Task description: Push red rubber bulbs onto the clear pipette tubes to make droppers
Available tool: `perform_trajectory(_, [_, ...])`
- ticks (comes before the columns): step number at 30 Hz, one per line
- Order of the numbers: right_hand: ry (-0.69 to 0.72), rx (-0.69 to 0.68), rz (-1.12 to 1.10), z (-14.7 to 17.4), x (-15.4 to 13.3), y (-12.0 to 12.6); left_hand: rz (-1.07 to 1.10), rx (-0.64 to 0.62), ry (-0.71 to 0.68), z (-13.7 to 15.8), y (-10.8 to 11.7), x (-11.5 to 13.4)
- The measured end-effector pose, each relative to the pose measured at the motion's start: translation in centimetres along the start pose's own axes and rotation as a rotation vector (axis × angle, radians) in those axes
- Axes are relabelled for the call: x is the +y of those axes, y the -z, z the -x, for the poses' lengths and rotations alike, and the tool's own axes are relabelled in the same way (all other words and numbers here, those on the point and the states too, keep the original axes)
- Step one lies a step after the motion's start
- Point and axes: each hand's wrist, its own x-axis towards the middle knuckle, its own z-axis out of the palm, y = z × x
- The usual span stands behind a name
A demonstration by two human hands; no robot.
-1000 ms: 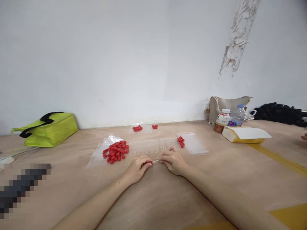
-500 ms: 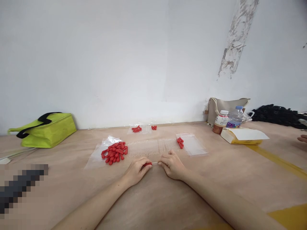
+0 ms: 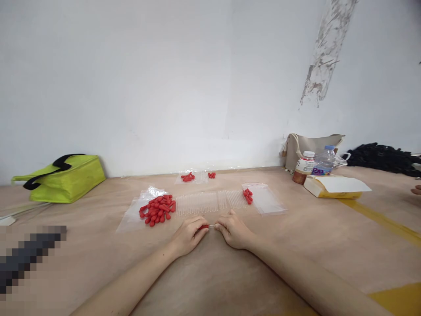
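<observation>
My left hand [image 3: 190, 235] is closed around a red rubber dropper bulb [image 3: 204, 227], with its end showing at the fingertips. From the bulb a thin clear dropper tube [image 3: 212, 226] runs across to my right hand [image 3: 233, 229], whose fingers pinch its other end. Whether the tube sits inside the bulb is hidden by my fingers. Just beyond both hands lies a row of clear dropper tubes [image 3: 197, 203], side by side. A heap of red bulbs [image 3: 158, 210] rests on a clear plastic bag to the left. Several more bulbs [image 3: 247, 196] lie at the row's right end.
Clear zip bags [image 3: 268, 199] lie right of the row. Near the wall are two small groups of red bulbs [image 3: 188, 177]. A lime bag [image 3: 70, 180] stands at left; a brown bottle [image 3: 304, 168], a clear bottle [image 3: 325, 161] and a yellow box [image 3: 342, 193] stand at right. Part of another person's hand [image 3: 417, 189] shows.
My right hand has shifted very slightly, and the fingers still pinch the tube. My left hand stays nearly still around the bulb. The view has moved slightly.
</observation>
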Motion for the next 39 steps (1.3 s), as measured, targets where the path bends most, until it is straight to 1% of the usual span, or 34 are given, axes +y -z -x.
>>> perform_trajectory(3, [0.005, 0.019, 0.018, -0.2, -0.3, 0.4, 0.009, 0.013, -0.011, -0.1, 0.2, -0.3])
perform_trajectory(5, [0.015, 0.041, 0.070, -0.3, -0.7, 0.8, 0.017, 0.042, -0.011, -0.1, 0.3, -0.6])
perform_trajectory(9, [0.027, 0.050, 0.184, -0.4, -1.1, 1.7, 0.004, 0.139, 0.003, 0.3, 0.5, -1.1])
perform_trajectory(11, [-0.027, 0.064, 0.183, -0.4, -0.6, 2.0, -0.034, 0.196, 0.044, 0.5, 0.6, -1.3])
perform_trajectory(13, [-0.175, 0.123, 0.152, -0.4, 0.6, 2.4, -0.070, 0.221, 0.100, 0.8, 0.7, -1.4])
perform_trajectory(15, [-0.392, 0.209, 0.111, -0.4, 2.4, 3.0, -0.087, 0.207, 0.131, 0.9, 0.8, -1.5])
perform_trajectory(18, [-0.700, 0.290, 0.066, -0.1, 5.8, 4.0, -0.106, 0.164, 0.116, 0.9, 0.8, -1.5])
perform_trajectory(20, [-0.869, 0.309, 0.060, 0.4, 8.0, 4.6, -0.118, 0.144, 0.101, 0.8, 0.7, -1.5])
perform_trajectory(22, [-0.987, 0.280, 0.087, 0.9, 9.6, 4.9, -0.122, 0.135, 0.101, 0.8, 0.6, -1.5])
perform_trajectory(23, [-1.021, 0.267, 0.100, 1.2, 10.3, 4.9, -0.123, 0.135, 0.104, 0.8, 0.6, -1.4])
perform_trajectory(25, [-1.056, 0.247, 0.117, 1.6, 11.0, 4.9, -0.125, 0.134, 0.111, 0.7, 0.6, -1.4])
perform_trajectory(28, [-1.067, 0.223, 0.123, 1.7, 11.4, 4.7, -0.125, 0.125, 0.110, 0.7, 0.6, -1.4])
perform_trajectory(39, [-1.038, 0.158, 0.126, 1.2, 11.1, 4.0, -0.113, 0.094, 0.133, 0.7, 0.6, -1.3])
